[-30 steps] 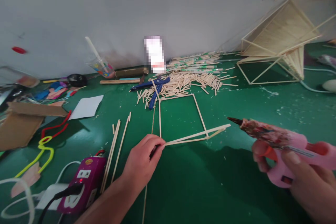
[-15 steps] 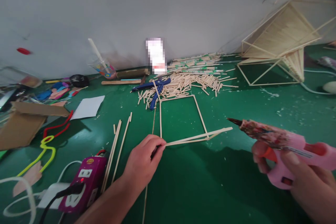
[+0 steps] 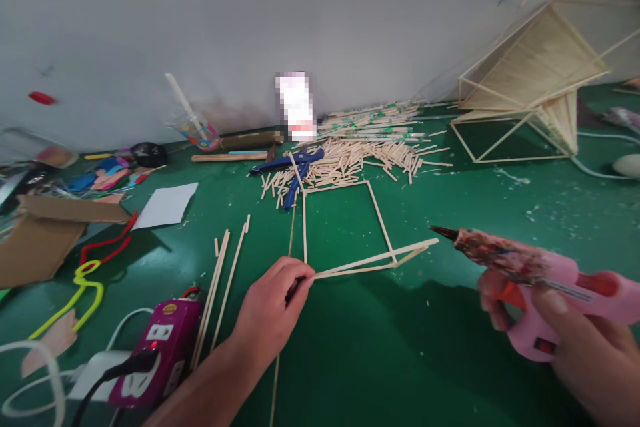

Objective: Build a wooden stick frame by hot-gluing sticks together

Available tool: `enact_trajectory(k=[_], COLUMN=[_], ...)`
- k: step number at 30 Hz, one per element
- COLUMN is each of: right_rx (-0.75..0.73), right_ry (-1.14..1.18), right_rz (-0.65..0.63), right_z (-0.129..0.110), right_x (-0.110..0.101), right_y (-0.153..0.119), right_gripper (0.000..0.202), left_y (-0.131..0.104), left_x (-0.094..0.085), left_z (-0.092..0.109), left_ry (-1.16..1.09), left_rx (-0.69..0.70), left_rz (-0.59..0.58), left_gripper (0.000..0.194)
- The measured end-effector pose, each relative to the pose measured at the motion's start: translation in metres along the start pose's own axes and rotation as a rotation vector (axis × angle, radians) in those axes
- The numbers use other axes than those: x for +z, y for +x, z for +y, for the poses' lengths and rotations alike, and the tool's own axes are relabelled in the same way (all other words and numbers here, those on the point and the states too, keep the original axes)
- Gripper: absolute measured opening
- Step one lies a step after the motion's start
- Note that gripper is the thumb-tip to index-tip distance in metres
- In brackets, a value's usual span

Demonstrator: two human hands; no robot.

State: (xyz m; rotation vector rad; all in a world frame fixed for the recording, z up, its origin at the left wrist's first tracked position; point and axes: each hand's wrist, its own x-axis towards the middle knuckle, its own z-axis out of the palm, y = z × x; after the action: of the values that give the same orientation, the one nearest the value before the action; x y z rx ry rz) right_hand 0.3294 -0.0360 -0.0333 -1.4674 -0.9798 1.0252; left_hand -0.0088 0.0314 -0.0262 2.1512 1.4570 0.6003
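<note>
- A square frame (image 3: 381, 221) of thin wooden sticks lies on a green table (image 3: 400, 367).
- The left hand (image 3: 275, 300) pinches the frame's near left corner between thumb and fingers.
- The right hand (image 3: 575, 340) grasps a pink glue gun (image 3: 520, 261) right of the frame, dark nozzle apart from it.
- Behind the frame, blue pliers (image 3: 296, 173) rest by piled short sticks (image 3: 355, 159).
- Left of the frame: longer sticks (image 3: 211, 295), then a purple power strip (image 3: 163, 337).

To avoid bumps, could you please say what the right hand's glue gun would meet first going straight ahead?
Probably the slanting wooden stick, though depth is unclear; otherwise, the glue gun might reach the square frame.
</note>
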Motion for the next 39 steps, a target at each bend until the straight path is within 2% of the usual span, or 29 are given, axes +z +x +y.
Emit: enact_trajectory(k=[4, 14, 19, 24, 29, 31, 36, 38, 39], right_rx=[0.029, -0.019, 0.029, 0.176, 0.434, 0.473, 0.439, 0.322, 0.197], right_ry=[0.003, 0.019, 0.037, 0.007, -0.257, -0.381, -0.638, -0.752, -0.819], right_rz=[0.013, -0.019, -0.005, 0.032, -0.182, -0.206, -0.188, -0.181, -0.143], right_z=[-0.001, -0.005, -0.006, -0.015, -0.03, -0.033, -0.025, -0.013, -0.006], right_x=[0.001, 0.004, 0.004, 0.01, 0.012, 0.009, 0.0, -0.004, -0.006], right_y=[0.0, -0.001, 0.0, 0.004, 0.015, 0.022, 0.03, 0.028, 0.026], right_gripper=[0.03, 0.023, 0.027, 0.036, 0.052, 0.058, 0.063, 0.059, 0.058], left_y=[-0.001, 0.0, 0.0, -0.001, -0.001, -0.001, 0.0, 0.0, 0.0], left_x=[0.001, 0.001, 0.001, 0.001, 0.001, 0.002, 0.002, 0.002, 0.001], left_z=[-0.001, -0.001, -0.001, -0.001, -0.001, -0.001, -0.001, -0.001, -0.002], left_ry=[-0.004, -0.023, -0.021, -0.036, -0.06, -0.063, -0.064, -0.072, -0.076], left_rx=[-0.01, -0.015, -0.013, -0.004, 0.017, 0.015, 0.017, 0.022, 0.024], left_rz=[-0.002, 0.002, -0.005, -0.004, 0.017, 0.022, 0.018, 0.02, 0.019], left_gripper=[0.009, 0.008, 0.008, 0.008, 0.008, 0.008, 0.008, 0.008, 0.008])
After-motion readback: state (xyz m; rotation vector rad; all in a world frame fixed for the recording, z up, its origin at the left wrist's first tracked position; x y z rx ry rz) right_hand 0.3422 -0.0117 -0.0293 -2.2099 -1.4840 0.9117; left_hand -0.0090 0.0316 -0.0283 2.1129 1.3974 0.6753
